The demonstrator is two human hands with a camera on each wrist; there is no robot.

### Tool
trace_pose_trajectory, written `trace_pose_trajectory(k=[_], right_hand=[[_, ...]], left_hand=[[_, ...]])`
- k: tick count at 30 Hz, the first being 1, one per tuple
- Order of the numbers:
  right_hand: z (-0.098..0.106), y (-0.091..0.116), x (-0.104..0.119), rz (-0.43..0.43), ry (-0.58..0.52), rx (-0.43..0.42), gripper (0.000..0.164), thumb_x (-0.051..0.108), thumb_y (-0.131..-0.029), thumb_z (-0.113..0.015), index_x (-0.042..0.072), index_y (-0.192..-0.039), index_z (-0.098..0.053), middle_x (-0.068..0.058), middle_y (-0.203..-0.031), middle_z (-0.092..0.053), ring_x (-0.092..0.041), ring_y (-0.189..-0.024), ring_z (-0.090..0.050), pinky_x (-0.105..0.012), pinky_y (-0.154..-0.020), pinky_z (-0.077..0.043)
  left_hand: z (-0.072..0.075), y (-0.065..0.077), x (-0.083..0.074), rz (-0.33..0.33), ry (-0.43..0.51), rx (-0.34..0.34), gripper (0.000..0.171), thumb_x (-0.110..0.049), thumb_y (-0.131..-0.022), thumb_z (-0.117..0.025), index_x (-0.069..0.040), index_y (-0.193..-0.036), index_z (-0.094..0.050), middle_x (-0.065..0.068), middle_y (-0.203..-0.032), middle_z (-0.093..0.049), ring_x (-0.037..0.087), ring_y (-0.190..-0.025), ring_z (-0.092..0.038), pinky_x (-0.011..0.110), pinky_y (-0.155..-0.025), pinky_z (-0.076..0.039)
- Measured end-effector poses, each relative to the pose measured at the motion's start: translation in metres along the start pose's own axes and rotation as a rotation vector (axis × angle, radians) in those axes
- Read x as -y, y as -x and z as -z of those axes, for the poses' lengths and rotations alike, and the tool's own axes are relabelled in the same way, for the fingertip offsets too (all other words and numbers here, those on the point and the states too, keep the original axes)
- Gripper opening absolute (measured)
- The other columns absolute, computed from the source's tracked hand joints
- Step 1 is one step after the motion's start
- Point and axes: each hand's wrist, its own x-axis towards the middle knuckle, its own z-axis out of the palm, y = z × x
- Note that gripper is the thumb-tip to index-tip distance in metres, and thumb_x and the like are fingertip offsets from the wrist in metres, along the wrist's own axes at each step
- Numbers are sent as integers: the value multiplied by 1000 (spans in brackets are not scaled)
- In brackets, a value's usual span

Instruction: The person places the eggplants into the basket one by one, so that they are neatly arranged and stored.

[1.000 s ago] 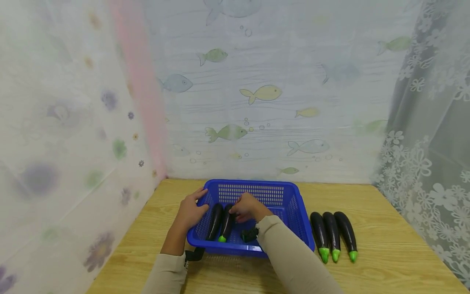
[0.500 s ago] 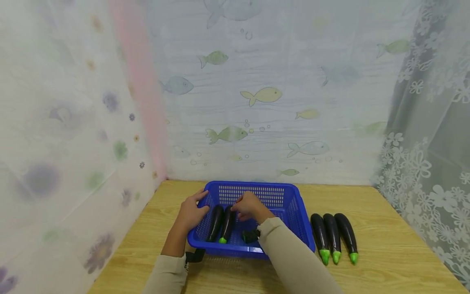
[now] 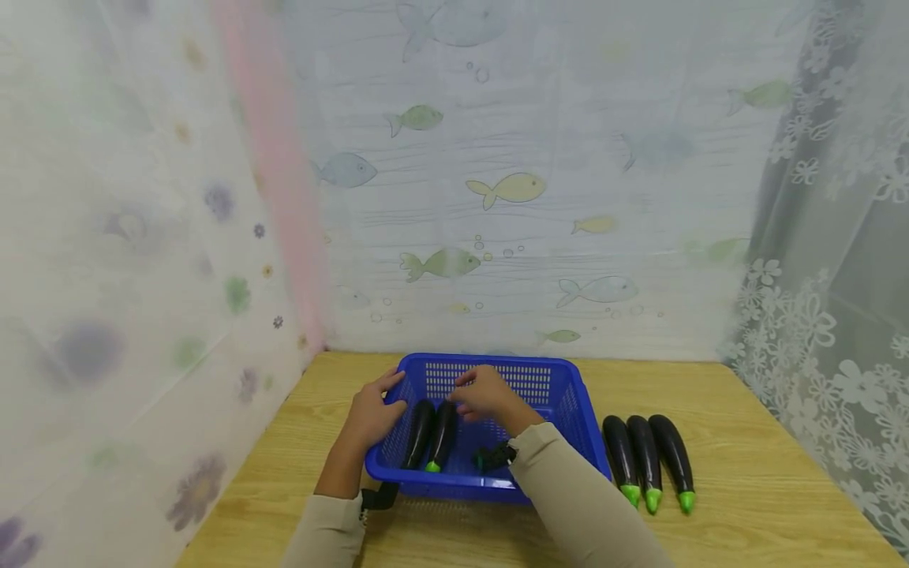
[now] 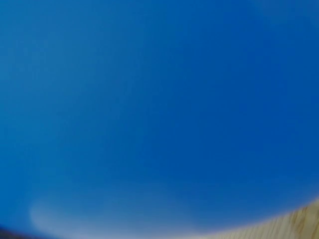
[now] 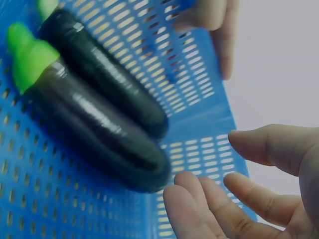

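Note:
A blue plastic basket [image 3: 490,360] with slotted walls stands on the wooden table. Two dark purple eggplants lie side by side in its left part, a left eggplant [image 3: 420,435] and a right eggplant [image 3: 443,439], green stem ends toward the front. My left hand [image 3: 374,410] grips the left rim, thumb inside. Inside the basket my right hand [image 3: 488,394] hovers by the far end of the right eggplant. In the right wrist view its fingers [image 5: 219,204] are spread apart, holding nothing, just off the eggplant's rounded end [image 5: 149,172]. Blue plastic fills the left wrist view.
To the right of the basket, three more eggplants [image 3: 645,461] lie close together on the table [image 3: 746,473]. A fish-patterned sheet [image 3: 511,260] hangs behind the table. A flowered sheet [image 3: 142,315] borders the left side, a lace curtain [image 3: 817,355] the right.
The right hand's fingers have come off the right eggplant and opened, and the hand has shifted slightly up and right. The left hand stays on the rim.

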Motion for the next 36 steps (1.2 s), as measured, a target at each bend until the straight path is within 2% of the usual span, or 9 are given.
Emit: trace_pose_trajectory(k=[8,19,23,29,36], right_hand=[[17,9,12,39,-65,11,48,14,-84,-70,-1,-127,-55,-17,-114,-62,-36,-96,-67,-41,-71,-56],[34,22,15,74,-54,23,51,16,-85,-70,1,-130,-53,-19,-122,-57,-32,-94,-67,-42,-74,-55],[42,30,13,91,-34,25,54,20,-84,-71,2,-132,-52,-17,-119,-59,-32,-95,-67,-41,-74,-56],[56,43,10,113,10,34,54,22,-86,-69,5,-134,-50,-15,-119,-60,-30,-97,-67,-42,-77,-55],[74,58,6,159,76,33,52,23,-86,-69,11,-133,-51,-11,-115,-62,-30,-99,-66,-40,-77,-55]], left_hand=[[0,-2,-1,5,-19,3,58,-17,-82,-61,-18,-139,-51,-7,-149,-40,27,-111,-57,32,-70,-48],[-1,-1,0,10,-11,0,59,-16,-81,-61,-17,-139,-51,-5,-149,-39,29,-116,-56,39,-76,-51],[-2,-1,2,1,-7,5,59,-16,-82,-61,-16,-140,-50,-4,-150,-39,29,-113,-57,37,-75,-50],[-2,1,1,19,-16,1,59,-17,-82,-61,-18,-139,-51,-6,-149,-40,28,-120,-53,36,-76,-50],[-2,1,-1,7,-10,-4,58,-16,-82,-61,-17,-139,-51,-4,-150,-40,31,-124,-51,41,-80,-51]])
